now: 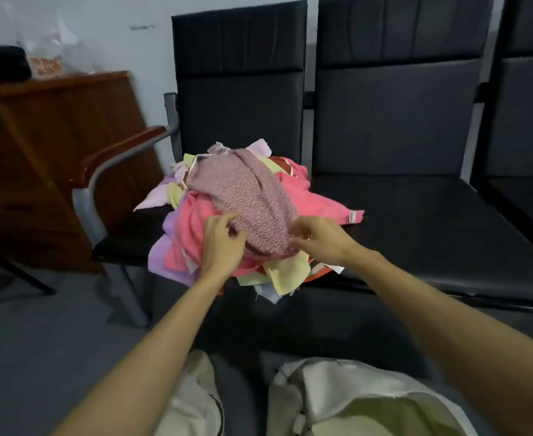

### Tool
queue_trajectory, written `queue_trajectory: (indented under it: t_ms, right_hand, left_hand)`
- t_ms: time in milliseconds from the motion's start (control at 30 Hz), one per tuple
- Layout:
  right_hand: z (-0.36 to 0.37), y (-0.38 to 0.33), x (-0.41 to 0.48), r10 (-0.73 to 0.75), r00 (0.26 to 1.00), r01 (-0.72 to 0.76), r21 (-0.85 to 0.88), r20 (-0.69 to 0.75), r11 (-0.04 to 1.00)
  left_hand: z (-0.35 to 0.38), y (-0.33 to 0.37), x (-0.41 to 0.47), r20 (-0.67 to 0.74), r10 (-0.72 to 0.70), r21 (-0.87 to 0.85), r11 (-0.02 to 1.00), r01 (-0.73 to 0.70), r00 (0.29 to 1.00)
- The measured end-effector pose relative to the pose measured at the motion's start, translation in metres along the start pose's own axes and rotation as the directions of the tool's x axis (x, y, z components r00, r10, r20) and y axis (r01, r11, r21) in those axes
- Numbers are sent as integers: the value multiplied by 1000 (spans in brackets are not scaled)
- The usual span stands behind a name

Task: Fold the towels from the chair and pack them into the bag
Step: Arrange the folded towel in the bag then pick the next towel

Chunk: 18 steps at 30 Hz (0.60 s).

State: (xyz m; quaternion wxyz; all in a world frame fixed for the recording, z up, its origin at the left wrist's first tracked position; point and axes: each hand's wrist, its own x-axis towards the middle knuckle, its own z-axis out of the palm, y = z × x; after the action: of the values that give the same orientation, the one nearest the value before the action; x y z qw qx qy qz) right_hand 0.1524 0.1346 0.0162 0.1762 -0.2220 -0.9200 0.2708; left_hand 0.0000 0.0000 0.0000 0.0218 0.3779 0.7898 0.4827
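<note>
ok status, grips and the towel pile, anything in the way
Left grip and right grip both pinch the mauve towel atop the towel pile on the black chair. Pile all crumpled. Cream bag waits below; nothing in the way.

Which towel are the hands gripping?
The mauve towel on top: left hand and right hand pinch its near edge; the pink towel and yellow towel lie underneath.

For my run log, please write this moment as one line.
left hand: grips mauve towel | right hand: grips it too | towel pile: on chair
</note>
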Motion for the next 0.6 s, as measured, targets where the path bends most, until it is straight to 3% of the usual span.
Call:
queue_trajectory:
  t_ms: [100, 233, 333, 433, 533, 600]
  right_hand:
    - [16, 12, 7, -149, 986, 155, -97, 74, 983]
    - [33, 26, 10, -289, 956, 291, -209, 44, 933]
    - [36, 35, 10, -272, 961, 258, -188, -55, 948]
    - [23, 35, 2, -118, 983, 124, 32, -141, 992]
    - [-2, 34, -13, -66, 983, 96, 174, -170, 980]
    - [-22, 32, -24, -90, 981, 115, 142, -171, 983]
  left_hand:
    - [11, -10, 6, -12, -132, 23, 991, 133, 991]
    - [24, -7, 14, -25, -163, -41, 986, 162, 986]
    - [28, 1, 19, -65, -168, -67, 984, 163, 984]
    - [25, 11, 19, -69, -208, -191, 963, 192, 976]
    - [21, 26, 11, 54, -274, -386, 881, 273, 960]
    - [21, 41, 0, 164, -270, -507, 802, 316, 949]
